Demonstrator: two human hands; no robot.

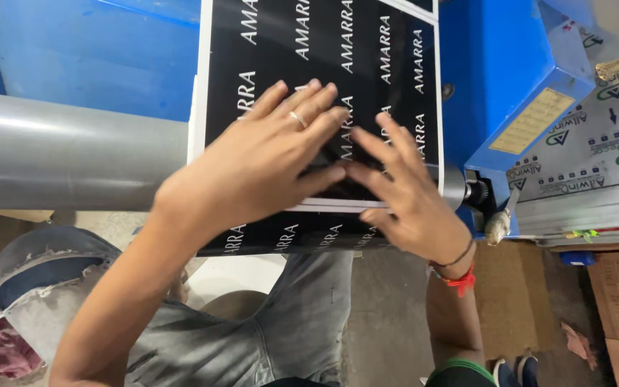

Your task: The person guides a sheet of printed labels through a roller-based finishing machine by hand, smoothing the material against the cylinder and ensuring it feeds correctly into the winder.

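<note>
One glossy black sheet [367,64], white-lettered, white-edged.

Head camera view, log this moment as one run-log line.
left hand: flat on black printed sheet | right hand: fingers spread on sheet | sheet: over grey roller | blue machine: behind

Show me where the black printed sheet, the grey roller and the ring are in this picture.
black printed sheet [324,43]: head view, upper middle of its face.
grey roller [59,150]: head view, bare left length.
ring [297,119]: head view, band on a left-hand finger.

Blue machine housing [510,64] close right of sheet [324,43]; grey roller [66,150] left.
</note>
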